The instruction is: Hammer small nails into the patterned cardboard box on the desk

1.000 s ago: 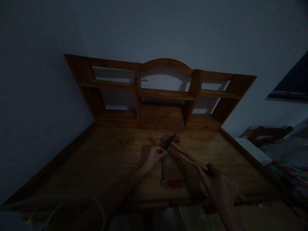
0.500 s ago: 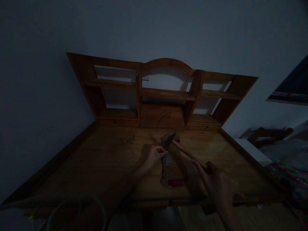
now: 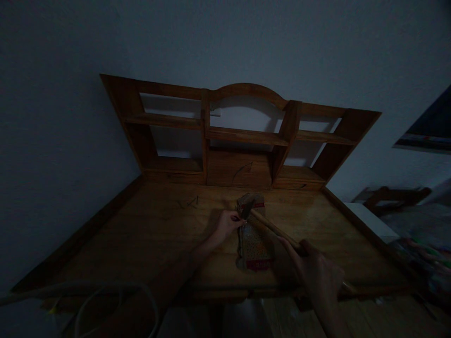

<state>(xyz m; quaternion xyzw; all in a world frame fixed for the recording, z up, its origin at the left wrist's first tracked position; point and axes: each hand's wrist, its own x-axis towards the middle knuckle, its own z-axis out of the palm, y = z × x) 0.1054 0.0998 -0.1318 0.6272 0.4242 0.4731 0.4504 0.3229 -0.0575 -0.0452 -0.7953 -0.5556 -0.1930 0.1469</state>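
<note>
Hammer position differs slightly from the previous frame: its head now sits a little lower in view and closer to the left fingertips, and the surroundings as a whole have shifted marginally to the right. Right hand is wrapped around the wooden handle towards its rear, thumb laid along the shaft, with the butt end projecting beyond the fist. Left hand has thumb and forefinger pressed together in a pinch beside the hammer head; a tiny bright spot shows at the fingertips, but it is too dark to tell what, if anything, is held there. Whether the head touches these fingers cannot be determined. Beneath the hammer head and left fingertips lies a patterned cloth, brownish and speckled, with a red band near each end, placed lengthways on the wooden desk in front of the middle section of the shelf unit. Several thin, dark pieces lie well apart from the cloth, on its left, towards the back of the desktop. A dark curved mark is visible on the central panel. At lower left, a pale cable loops across the near side. Lighting is poor throughout; fine detail is not legible.
</note>
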